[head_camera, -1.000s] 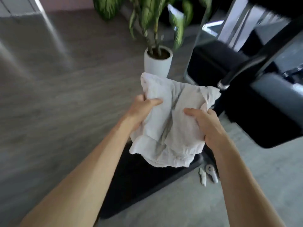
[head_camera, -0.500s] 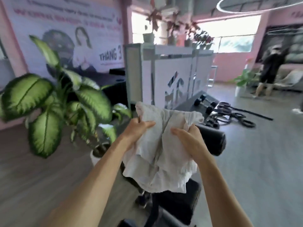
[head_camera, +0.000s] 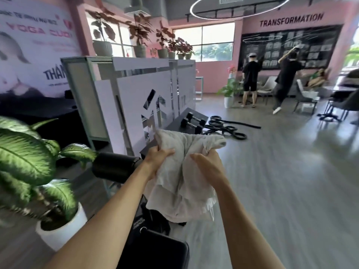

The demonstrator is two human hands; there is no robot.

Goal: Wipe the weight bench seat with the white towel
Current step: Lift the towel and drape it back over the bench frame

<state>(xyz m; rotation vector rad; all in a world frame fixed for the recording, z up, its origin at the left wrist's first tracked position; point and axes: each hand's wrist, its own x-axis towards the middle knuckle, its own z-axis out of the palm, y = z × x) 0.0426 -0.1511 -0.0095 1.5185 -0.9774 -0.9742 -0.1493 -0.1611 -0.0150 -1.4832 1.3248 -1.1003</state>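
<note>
Gym – dumbbells (head_camera: 192, 122), battle rope (head_camera: 231, 127), padded bench roller (head_camera: 116, 166), "TRANSFORMATION" wall sign (head_camera: 291, 20).

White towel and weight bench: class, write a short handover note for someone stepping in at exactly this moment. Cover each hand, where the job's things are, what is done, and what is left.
Left hand: gripping the white towel at its upper left.
Right hand: gripping the towel's upper right.
Towel: bunched, held in the air between both hands, hanging down, touching no surface.
Weight bench: its black padding sits low in the view, below the towel; black roller pad to the left.
Done: towel is in hand.
Left: lower the towel onto the seat and wipe it; no wiping contact shows yet.
</note>
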